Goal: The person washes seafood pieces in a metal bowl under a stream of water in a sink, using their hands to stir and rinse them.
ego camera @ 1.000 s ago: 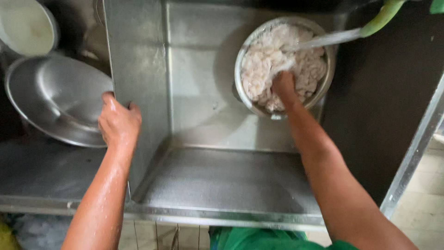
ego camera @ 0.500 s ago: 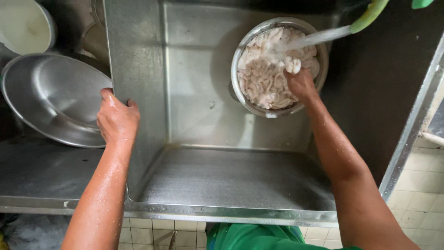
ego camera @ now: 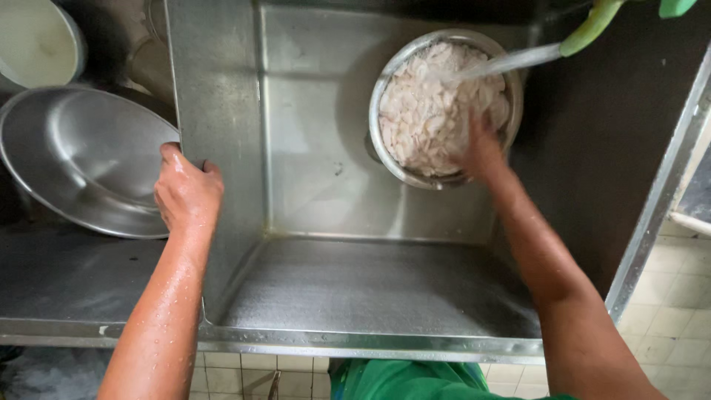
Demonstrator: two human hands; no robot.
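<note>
Pale pink meat pieces (ego camera: 433, 104) fill a round steel bowl (ego camera: 385, 141) under the right hand (ego camera: 481, 152), whose blurred fingers press into them; grip unclear. Left hand (ego camera: 187, 194) clasps the steel sink's edge (ego camera: 215, 111) beside a large steel basin (ego camera: 81, 159).

The left hand (ego camera: 187, 194) is curled in a loose grip, knuckles up, at the end of a wet forearm stretched straight forward. The right hand (ego camera: 481, 148) reaches further ahead, fingers pointing down and blurred, its arm extended diagonally.
</note>
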